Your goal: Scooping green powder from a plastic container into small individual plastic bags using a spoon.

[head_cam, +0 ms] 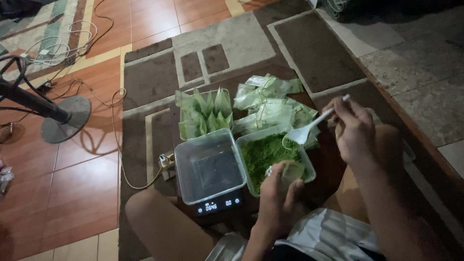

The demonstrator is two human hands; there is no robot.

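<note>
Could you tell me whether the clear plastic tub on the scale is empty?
Empty: the clear plastic tub shows only its bare bottom.

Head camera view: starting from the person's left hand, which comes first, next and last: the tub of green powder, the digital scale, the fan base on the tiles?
1. Tub of green powder: directly under the left hand.
2. Digital scale: just left of it, bearing an empty clear container.
3. Fan base: far left, on the tiles.

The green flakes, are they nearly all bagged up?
Not yet. Filled bags already stand in a tub. The right hand holds a white spoon of flakes, and the left hand holds a small bag. The tub of flakes is still quite full.
</note>
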